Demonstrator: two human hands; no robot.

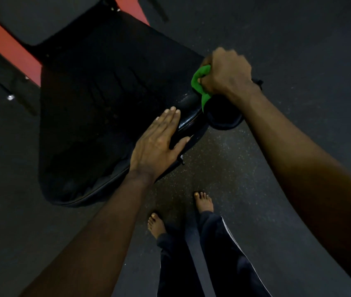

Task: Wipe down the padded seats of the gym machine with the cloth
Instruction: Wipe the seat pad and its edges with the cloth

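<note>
a: where are the hands?

b: well apart. the left hand (159, 144) lies flat with its fingers straight, pressing the near edge of the large padded seat (106, 99). the right hand (226, 71) is fisted round the green cloth (199, 80). the cloth is bunched at the seat's far corner, just where a smaller black pad (223, 116) meets it.

a: so the step is that corner?

b: i'd judge so. best to open the cloth out a little so more of it meets the padding. press it into the join, then draw long overlapping strokes across the big seat toward the left hand. the flat palm is a good brace, but move it before the cloth arrives so no patch is missed.

a: anything to mind?

b: the seat is too dark to tell wiped from unwiped, so work in order. the red frame (5, 46) lies beyond. bare feet (204, 202) stand close by on the speckled rubber floor (298, 39).
</note>
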